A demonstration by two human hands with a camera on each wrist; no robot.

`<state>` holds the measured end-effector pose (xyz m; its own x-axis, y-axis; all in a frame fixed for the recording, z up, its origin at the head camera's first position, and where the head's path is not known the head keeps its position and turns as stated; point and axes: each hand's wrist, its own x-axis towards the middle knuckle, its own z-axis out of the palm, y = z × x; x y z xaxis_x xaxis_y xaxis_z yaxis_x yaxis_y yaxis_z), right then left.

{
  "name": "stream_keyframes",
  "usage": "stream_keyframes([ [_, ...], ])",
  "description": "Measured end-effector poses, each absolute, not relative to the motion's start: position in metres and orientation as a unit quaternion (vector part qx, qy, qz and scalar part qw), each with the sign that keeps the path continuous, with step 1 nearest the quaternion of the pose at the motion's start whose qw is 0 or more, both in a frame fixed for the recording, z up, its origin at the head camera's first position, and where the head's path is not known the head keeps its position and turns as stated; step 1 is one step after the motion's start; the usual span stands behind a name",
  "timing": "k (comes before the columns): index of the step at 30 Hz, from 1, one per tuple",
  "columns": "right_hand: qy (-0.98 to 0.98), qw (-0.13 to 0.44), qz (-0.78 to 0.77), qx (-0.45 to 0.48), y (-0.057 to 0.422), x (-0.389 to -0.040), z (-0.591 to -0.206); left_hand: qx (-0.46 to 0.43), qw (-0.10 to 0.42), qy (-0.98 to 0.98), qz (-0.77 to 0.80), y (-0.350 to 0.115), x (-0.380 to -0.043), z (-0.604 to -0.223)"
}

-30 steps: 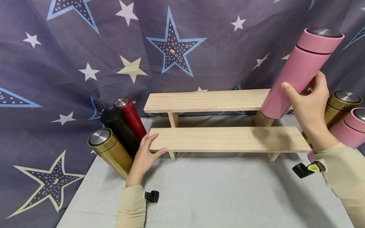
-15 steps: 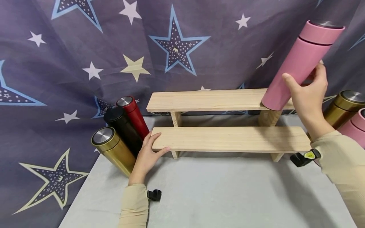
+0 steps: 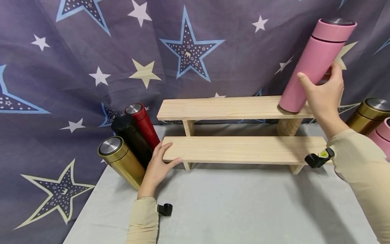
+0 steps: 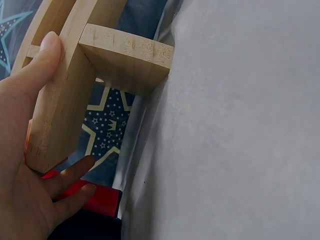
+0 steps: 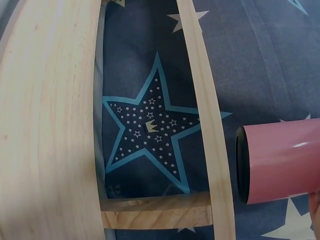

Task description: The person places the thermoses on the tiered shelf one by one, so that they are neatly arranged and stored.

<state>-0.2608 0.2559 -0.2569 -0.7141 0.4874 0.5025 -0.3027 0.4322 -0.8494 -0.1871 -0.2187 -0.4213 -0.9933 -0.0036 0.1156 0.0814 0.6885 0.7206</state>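
In the head view my right hand (image 3: 327,93) grips a pink thermos bottle (image 3: 318,64) round its lower half. The bottle leans, lid up and to the right, with its base over the right part of the upper shelf board (image 3: 219,107). In the right wrist view, a thin gap shows between the base of the pink thermos bottle (image 5: 285,162) and the upper board (image 5: 210,120). My left hand (image 3: 156,169) holds the left end of the two-tier wooden shelf's lower board (image 3: 243,149). The left wrist view shows the thumb (image 4: 47,55) along the board's front edge.
Gold (image 3: 123,162), black (image 3: 132,140) and red (image 3: 143,123) thermos bottles stand close beside my left hand. At the right are another gold bottle (image 3: 367,115) and a pink one (image 3: 382,139), partly cut off. A star-patterned cloth (image 3: 115,51) hangs behind the shelf.
The right hand has brought the pink bottle slightly left and its base up from in front of the upper board to over it. The left hand keeps its place; the view has shifted slightly.
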Motion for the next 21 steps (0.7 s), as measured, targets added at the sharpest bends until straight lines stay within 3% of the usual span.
stream_keyframes([
  [21,-0.788,0.368,0.490,-0.061,0.251,-0.276,-0.264,-0.020,0.058,-0.917,-0.393,-0.219,-0.188,-0.423],
])
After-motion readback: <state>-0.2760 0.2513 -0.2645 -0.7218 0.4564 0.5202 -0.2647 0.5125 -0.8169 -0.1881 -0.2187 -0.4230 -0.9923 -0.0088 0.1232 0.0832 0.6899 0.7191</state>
